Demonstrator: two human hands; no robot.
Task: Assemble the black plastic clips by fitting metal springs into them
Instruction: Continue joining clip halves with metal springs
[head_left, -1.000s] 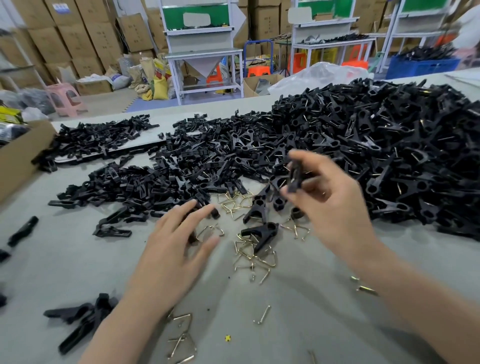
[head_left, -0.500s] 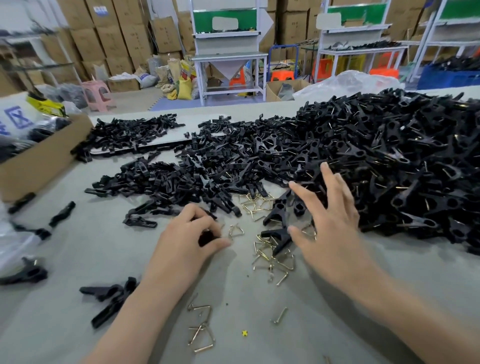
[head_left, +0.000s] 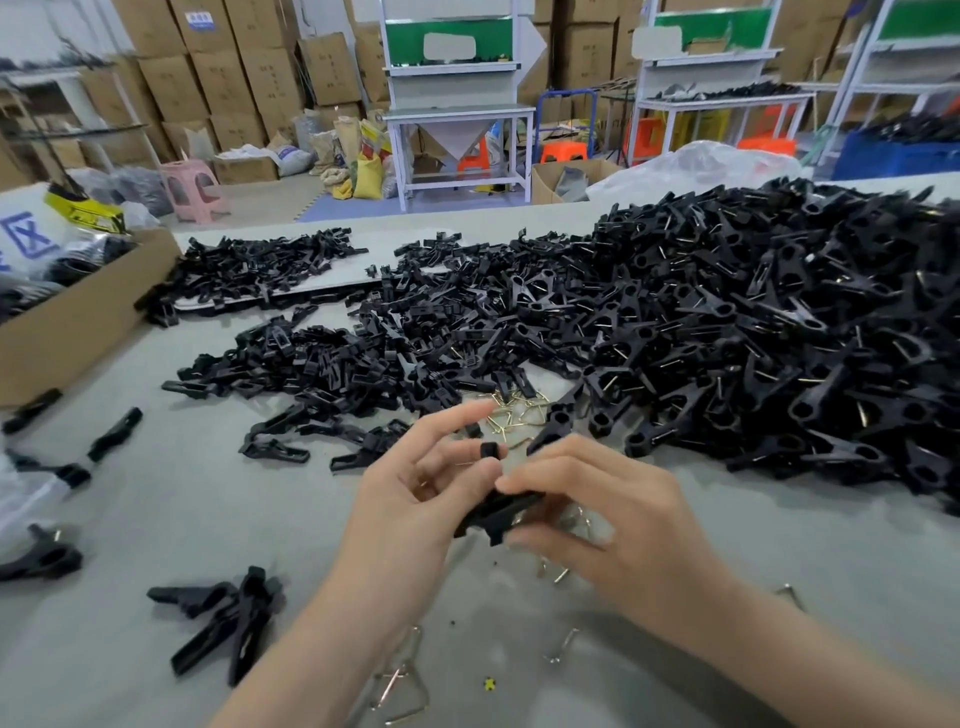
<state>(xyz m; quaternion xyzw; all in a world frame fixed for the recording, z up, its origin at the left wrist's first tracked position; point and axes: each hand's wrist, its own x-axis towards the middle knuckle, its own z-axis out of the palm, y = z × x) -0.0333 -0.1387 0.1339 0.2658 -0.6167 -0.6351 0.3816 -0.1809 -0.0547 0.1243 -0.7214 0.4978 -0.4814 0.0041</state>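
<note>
Half a second back both hands were down on the worktop (head_left: 156, 493), the left hand (head_left: 415, 488) curled over a piece and the right hand (head_left: 623, 535) spread flat above the springs. They have since lifted and met in front of me. Both now close on a black clip part (head_left: 498, 512) held between them. Left fingers pinch its upper end, with a short black stub showing above the thumb. Right fingers curl over the other end from the right. Cannot tell whether a spring is already in the grip; there is a glint under the right fingers, nothing more. The part sits just above the worktop, on the near side of the loose brass springs (head_left: 519, 410) scattered at the foot of the big heap of sprung clips (head_left: 779, 338). Bare halves (head_left: 363, 358) are heaped left of centre. My read: lining up or seating step. To do it well, hold the left pinch still as anchor and let the right do the aligning. Square the parts before any squeeze and press both spring legs home evenly. A skewed part would likely flick the spring out. Stay low so a drop lands near.
</note>
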